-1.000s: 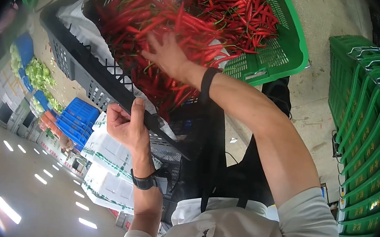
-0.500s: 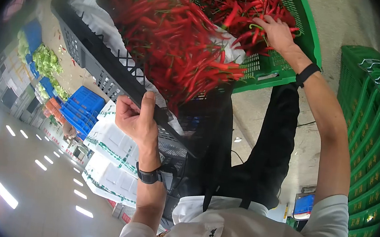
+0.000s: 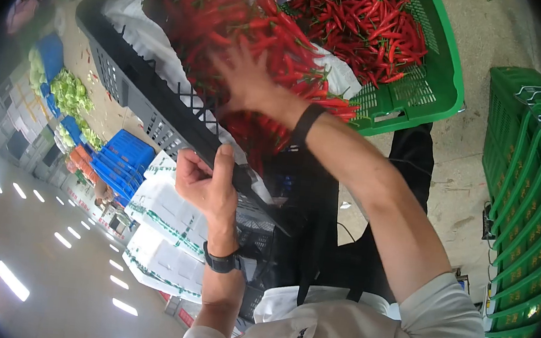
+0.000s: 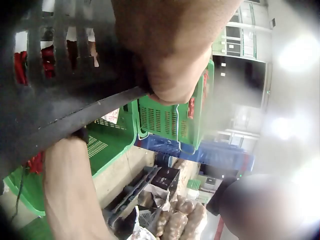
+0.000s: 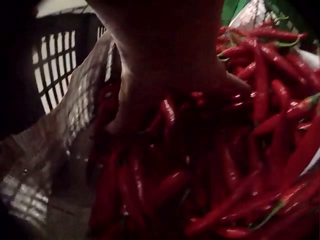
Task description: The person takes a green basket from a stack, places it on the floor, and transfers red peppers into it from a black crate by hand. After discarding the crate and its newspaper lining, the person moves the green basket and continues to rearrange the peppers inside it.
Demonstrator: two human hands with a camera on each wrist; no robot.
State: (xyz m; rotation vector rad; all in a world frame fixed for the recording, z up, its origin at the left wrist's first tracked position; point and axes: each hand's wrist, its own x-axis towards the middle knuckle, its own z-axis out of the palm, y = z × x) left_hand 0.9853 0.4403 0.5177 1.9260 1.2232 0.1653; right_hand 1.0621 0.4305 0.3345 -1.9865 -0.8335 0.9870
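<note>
A black plastic crate point(image 3: 152, 107), lined with white sheeting point(image 3: 155, 41), leans tilted toward a green crate point(image 3: 433, 97). Loose red chili peppers point(image 3: 288, 65) fill the black crate and spill over its lower edge. My left hand point(image 3: 206, 185) grips the raised near rim, thumb on one side and curled fingers on the other. Inside the black crate, my right hand point(image 3: 250, 81) lies spread on the peppers, slightly blurred. The right wrist view has its fingers buried among dark red peppers point(image 5: 135, 185). More red chilies point(image 3: 371, 28) lie in the green crate.
Nested green crates point(image 3: 523, 215) with metal handles stand on the right. White boxes point(image 3: 166, 224) and blue crates point(image 3: 123, 160) are stacked at the left, with leafy greens point(image 3: 71, 92) on the floor beyond. My legs point(image 3: 375, 239) are close below the crates.
My right hand went from the black crate to the chilies in the green crate, then back into the black crate. The left hand kept its grip on the rim.
</note>
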